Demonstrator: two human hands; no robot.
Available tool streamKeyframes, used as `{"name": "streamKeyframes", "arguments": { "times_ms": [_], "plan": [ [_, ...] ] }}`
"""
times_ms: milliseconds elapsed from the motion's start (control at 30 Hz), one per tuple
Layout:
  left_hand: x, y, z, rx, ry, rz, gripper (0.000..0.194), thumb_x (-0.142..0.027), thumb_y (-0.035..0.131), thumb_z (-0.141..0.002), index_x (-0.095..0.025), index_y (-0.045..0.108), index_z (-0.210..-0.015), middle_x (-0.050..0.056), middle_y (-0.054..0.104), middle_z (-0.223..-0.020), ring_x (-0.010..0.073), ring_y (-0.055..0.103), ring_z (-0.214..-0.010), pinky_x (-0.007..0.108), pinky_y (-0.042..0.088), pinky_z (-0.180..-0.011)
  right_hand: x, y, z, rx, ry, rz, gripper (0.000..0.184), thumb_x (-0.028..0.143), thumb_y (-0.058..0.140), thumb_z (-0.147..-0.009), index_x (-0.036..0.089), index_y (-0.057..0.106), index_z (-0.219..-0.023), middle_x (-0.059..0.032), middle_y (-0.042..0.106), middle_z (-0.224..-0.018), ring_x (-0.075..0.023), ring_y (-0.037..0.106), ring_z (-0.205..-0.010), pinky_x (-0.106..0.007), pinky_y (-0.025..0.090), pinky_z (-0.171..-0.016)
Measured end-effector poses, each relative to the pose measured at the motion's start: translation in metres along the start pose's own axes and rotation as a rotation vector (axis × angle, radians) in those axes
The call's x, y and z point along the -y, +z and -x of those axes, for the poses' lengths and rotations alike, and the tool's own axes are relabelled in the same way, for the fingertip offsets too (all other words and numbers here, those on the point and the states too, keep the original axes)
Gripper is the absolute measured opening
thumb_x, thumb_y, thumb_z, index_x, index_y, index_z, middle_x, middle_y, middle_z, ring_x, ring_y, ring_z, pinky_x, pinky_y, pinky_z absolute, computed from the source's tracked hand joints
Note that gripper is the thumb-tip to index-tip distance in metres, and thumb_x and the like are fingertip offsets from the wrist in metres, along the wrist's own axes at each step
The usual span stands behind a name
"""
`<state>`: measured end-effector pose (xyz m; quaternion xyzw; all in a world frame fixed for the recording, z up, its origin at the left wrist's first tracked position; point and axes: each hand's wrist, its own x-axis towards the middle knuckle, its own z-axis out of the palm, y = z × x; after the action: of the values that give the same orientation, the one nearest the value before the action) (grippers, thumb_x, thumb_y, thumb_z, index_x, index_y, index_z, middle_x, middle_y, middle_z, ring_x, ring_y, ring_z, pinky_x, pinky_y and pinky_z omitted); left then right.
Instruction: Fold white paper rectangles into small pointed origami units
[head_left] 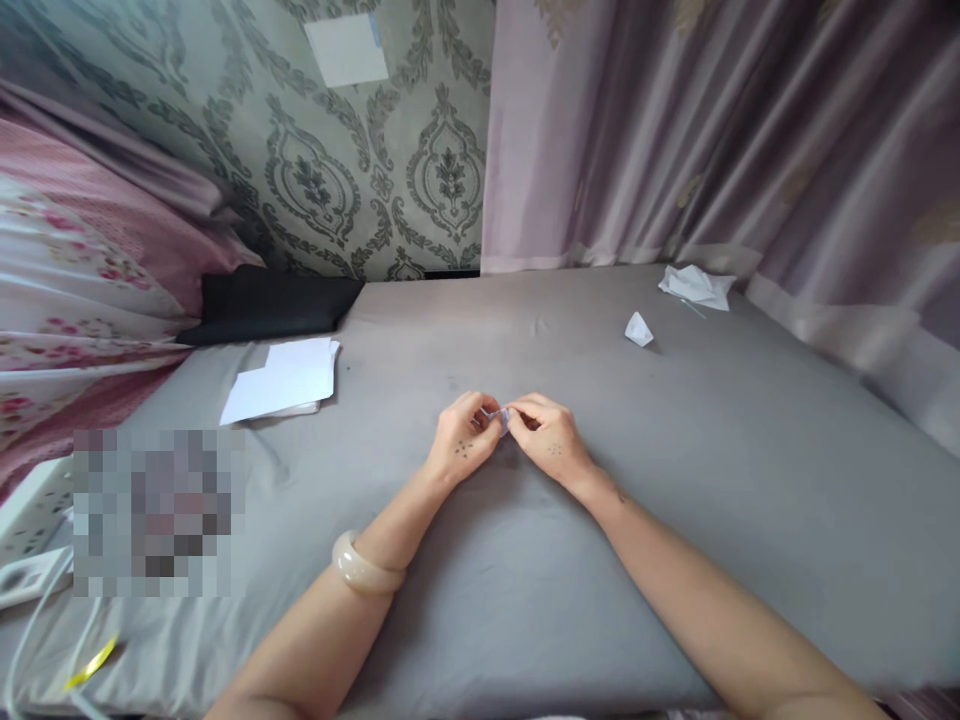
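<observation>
Above the middle of the grey sheet [540, 560], both hands meet at a small piece of folded paper [504, 421]. My left hand [466, 432] is closed, with thumb and fingers pinching the paper's left side. From the other side, the fingertips of my right hand [549, 432] pinch its right edge. Most of the paper is hidden behind the fingers, so its full shape cannot be made out. A pale bangle [365, 567] circles my left forearm.
Several white sheets [289, 380] lie at the left, in front of a black folded item [274, 305]. Toward the right stand a small folded paper shape [638, 329] and a crumpled paper pile [696, 287]. A power strip [34, 510] with cables sits at the left edge. Curtains [637, 130] hang behind.
</observation>
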<state>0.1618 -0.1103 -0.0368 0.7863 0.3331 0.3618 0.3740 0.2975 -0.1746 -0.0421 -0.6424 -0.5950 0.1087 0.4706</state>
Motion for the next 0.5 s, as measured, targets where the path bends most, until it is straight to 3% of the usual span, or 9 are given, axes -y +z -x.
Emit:
{"name": "streamKeyframes", "arguments": {
  "times_ms": [500],
  "plan": [
    [0.0028,-0.0051,0.0031,0.012,-0.058,-0.019,0.022,-0.007,0.049,-0.070,-0.016,0.065,-0.081,0.002,0.060,-0.085,0.0067,0.052,-0.058,0.019,0.043,-0.055,-0.0082,-0.0041,0.0036,0.002,0.113,-0.076,0.020,0.016,0.053,-0.080,0.019,0.073,-0.086,-0.0045,0.072,-0.086,-0.0141,0.066,-0.072,-0.026,0.052,-0.068]
  ]
}}
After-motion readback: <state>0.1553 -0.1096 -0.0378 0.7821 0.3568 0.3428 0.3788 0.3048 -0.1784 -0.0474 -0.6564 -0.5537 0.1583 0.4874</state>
